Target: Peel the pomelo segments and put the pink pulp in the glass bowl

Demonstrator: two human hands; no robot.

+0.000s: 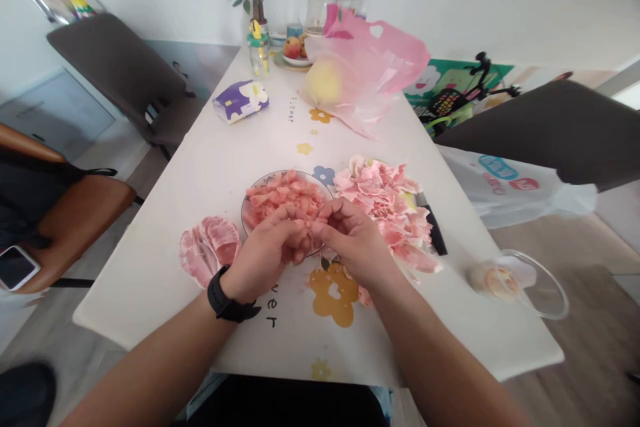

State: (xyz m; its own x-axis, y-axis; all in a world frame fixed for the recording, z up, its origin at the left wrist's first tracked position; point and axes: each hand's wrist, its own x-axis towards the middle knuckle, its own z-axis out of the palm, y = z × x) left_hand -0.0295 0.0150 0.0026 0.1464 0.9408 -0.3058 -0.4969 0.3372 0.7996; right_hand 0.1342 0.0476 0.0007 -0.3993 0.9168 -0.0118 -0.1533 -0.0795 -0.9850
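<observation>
Both sides pinching: left hand (pixel 261 255) and right hand (pixel 356 240) gripped pink pulp (pixel 309 228) over the plate (pixel 243 219)! Light pressure probably suited it best.

Left hand (pixel 273 240): fingers pinching a small pink piece (pixel 309 223) over the plate's near edge
Right hand (pixel 353 237): fingertips at the same piece
Plate (pixel 243 217): heaped with pink pulp (pixel 287 195)
Right of plate: pile of pink peelings (pixel 383 203)

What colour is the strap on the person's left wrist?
Black: the plain dark wristband shows best in the head view.
</observation>
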